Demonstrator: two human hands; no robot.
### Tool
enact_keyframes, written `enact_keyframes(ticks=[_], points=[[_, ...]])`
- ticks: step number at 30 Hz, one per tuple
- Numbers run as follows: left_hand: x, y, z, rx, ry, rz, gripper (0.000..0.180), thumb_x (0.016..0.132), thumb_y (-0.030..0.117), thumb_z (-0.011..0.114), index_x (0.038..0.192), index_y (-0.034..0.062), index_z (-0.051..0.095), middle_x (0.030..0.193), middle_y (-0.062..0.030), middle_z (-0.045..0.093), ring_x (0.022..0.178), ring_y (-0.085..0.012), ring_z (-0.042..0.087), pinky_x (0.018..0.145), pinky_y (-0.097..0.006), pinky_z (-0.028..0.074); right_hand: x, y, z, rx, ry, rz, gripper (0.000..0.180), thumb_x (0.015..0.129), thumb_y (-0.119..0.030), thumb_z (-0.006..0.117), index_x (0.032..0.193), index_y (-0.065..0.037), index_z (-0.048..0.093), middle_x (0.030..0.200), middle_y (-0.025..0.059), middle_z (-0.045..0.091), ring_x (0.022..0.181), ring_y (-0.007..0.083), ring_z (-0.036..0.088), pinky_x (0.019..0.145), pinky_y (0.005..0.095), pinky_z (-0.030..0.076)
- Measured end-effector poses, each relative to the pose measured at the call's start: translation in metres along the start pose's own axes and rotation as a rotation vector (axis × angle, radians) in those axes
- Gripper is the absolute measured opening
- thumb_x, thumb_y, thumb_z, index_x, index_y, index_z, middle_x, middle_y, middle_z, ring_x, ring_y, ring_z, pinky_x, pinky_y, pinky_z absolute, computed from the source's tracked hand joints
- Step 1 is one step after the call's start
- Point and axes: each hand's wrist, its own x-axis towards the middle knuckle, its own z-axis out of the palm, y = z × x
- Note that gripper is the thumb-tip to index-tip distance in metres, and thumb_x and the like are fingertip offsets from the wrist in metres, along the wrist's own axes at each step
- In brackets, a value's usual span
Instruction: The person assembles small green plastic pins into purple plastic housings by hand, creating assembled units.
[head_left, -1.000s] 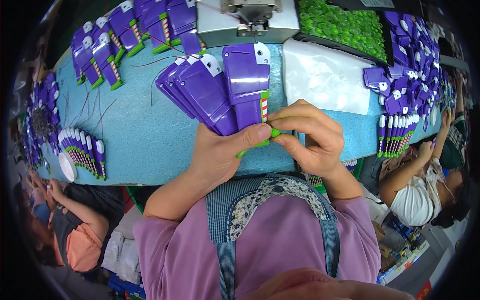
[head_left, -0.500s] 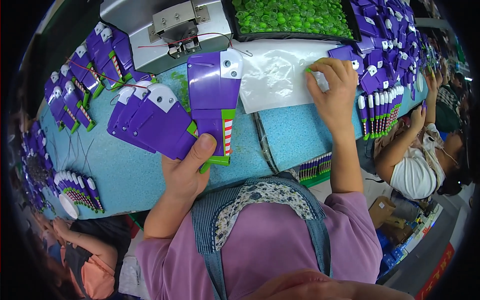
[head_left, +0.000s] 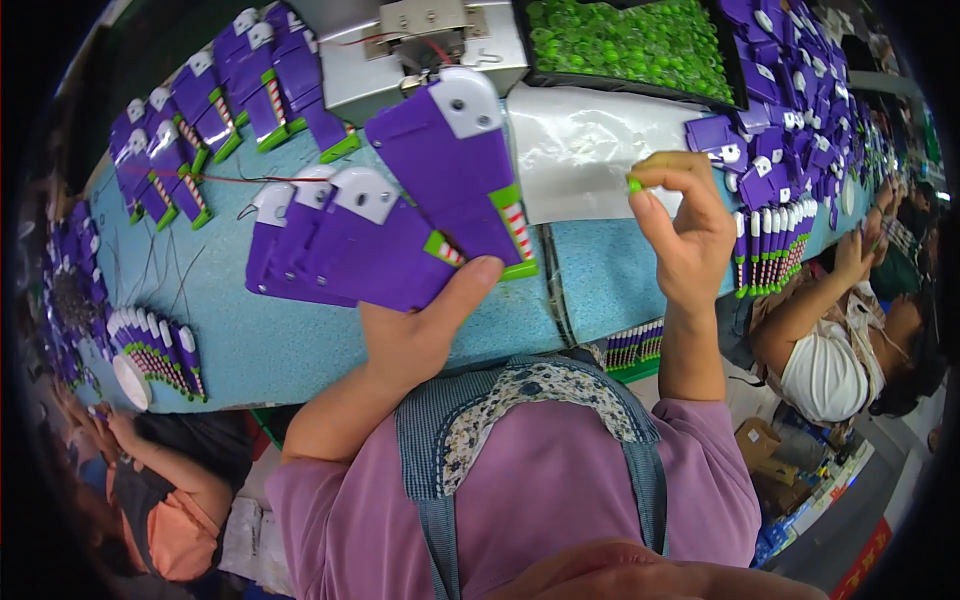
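My left hand (head_left: 420, 330) grips a fan of several flat purple plastic panels (head_left: 370, 255) with white tips and green, red-striped edges. The frontmost panel (head_left: 440, 145) stands apart from the rest, tilted up to the left, its white corner with a round hole close to a metal fixture (head_left: 430, 45). My thumb presses across the lower ends. Over the right side of a white plastic sheet (head_left: 590, 150), my right hand (head_left: 690, 235) pinches a small green plastic piece (head_left: 635, 185) between thumb and index finger.
A black tray (head_left: 640, 92) of green pieces stands behind the sheet. Purple panels (head_left: 790, 130) are heaped at right, with more (head_left: 215, 100) laid out at left. A red wire (head_left: 250, 179) stretches at left. Co-workers sit at both sides, including one in white (head_left: 825, 370).
The panels in my left hand have moved right relative to the view, and the front one now leans left. My right hand keeps its pinch. The view has shifted slightly.
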Motion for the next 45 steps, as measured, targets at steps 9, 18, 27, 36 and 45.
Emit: enact_keyframes(ticks=[9,18,27,36,45], points=[[-0.003,0.004,0.005,0.276,-0.017,0.234,0.014,0.085,0.009,0.070,0.095,-0.0002,0.067,0.085,-0.0054,0.068,0.073,-0.0137,0.063,0.065,-0.025,0.048,-0.014,-0.027,0.030,0.418,-0.235,0.087,0.016,0.075,-0.003,0.072,0.090,0.000,0.067,0.095,0.0091,0.063,0.092,0.0185,0.052,0.083,0.0297,0.040],[-0.003,0.003,0.010,0.323,-0.009,0.287,0.011,0.085,0.004,0.068,0.095,-0.0011,0.064,0.086,-0.0055,0.066,0.074,-0.0133,0.062,0.064,-0.026,0.048,-0.026,-0.025,0.041,0.394,-0.231,0.088,0.014,0.074,-0.003,0.075,0.085,-0.002,0.067,0.090,0.0079,0.064,0.081,0.0174,0.054,0.074,0.0283,0.043],[-0.002,0.021,-0.025,-0.234,-0.010,-0.014,0.039,0.083,0.004,0.061,0.119,-0.0058,0.051,0.106,-0.0183,0.061,0.091,-0.0291,0.063,0.078,-0.042,0.052,-0.003,-0.022,0.060,0.281,-0.364,0.114,0.009,0.079,-0.004,0.070,0.085,-0.001,0.065,0.085,0.0068,0.063,0.077,0.0155,0.056,0.069,0.0259,0.044],[0.030,0.055,-0.109,-0.068,0.169,0.052,0.037,0.081,0.006,0.065,0.115,0.0011,0.050,0.087,-0.0037,0.053,0.076,-0.0151,0.053,0.072,-0.040,0.055,0.027,-0.018,0.109,-0.010,-0.426,-0.272,0.018,0.072,0.005,0.069,0.088,-0.001,0.065,0.088,0.0109,0.063,0.078,0.0265,0.060,0.070,0.0346,0.050],[0.095,0.037,-0.099,0.922,0.381,0.078,0.032,0.068,0.023,0.082,0.081,0.0008,0.062,0.068,-0.0048,0.063,0.062,-0.0128,0.060,0.059,-0.030,0.050,0.019,-0.018,0.120,-0.199,-0.397,-0.389,0.018,0.070,0.007,0.068,0.085,-0.001,0.062,0.086,0.0108,0.058,0.078,0.0271,0.060,0.065,0.0356,0.051]])
